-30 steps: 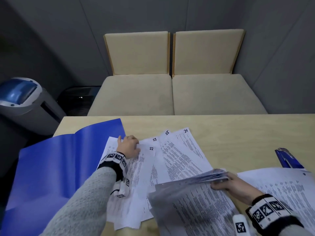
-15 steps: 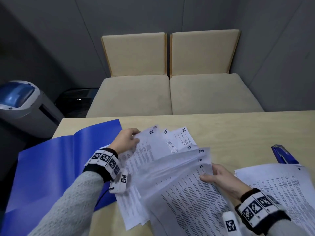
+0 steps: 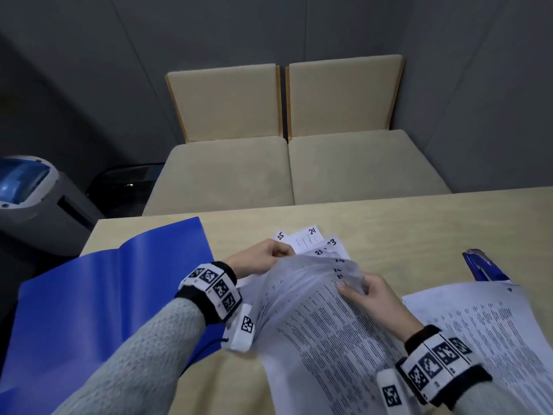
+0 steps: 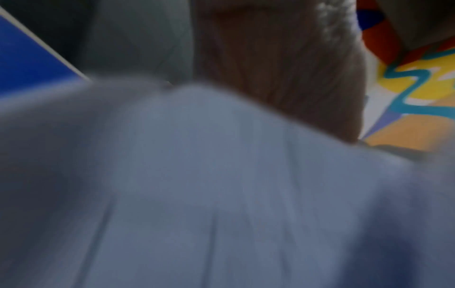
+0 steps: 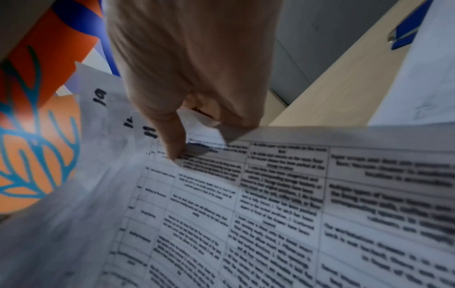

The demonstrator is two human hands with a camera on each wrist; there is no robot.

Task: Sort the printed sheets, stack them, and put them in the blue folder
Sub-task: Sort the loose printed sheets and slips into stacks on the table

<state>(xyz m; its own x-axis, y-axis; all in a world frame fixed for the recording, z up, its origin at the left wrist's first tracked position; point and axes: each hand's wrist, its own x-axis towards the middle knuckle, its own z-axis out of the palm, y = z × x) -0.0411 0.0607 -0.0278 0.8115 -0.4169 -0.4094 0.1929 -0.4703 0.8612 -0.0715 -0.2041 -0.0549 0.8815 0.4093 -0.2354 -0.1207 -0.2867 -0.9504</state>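
A fanned bundle of printed sheets (image 3: 323,319) with handwritten page numbers is lifted over the table middle. My left hand (image 3: 263,259) grips the bundle's far left edge, fingers curled over it. At the bundle's far right corner my right hand (image 3: 363,290) pinches the sheets (image 5: 270,204), thumb on top. Sheets numbered 21 to 25 (image 3: 314,239) peek out behind the bundle. The blue folder (image 3: 98,298) lies open at the left, and a strip of the folder (image 4: 27,64) shows in the blurred left wrist view.
A second pile of printed sheets (image 3: 484,330) lies at the right of the wooden table (image 3: 404,232). A blue stapler (image 3: 481,268) sits behind that pile. Two beige seats (image 3: 293,166) stand beyond the table, a grey bin (image 3: 33,199) at the left.
My right hand has brought its bundle left and up against the sheets in my left hand. My left hand has lifted its sheets off the table, and both hands now hold one fan.
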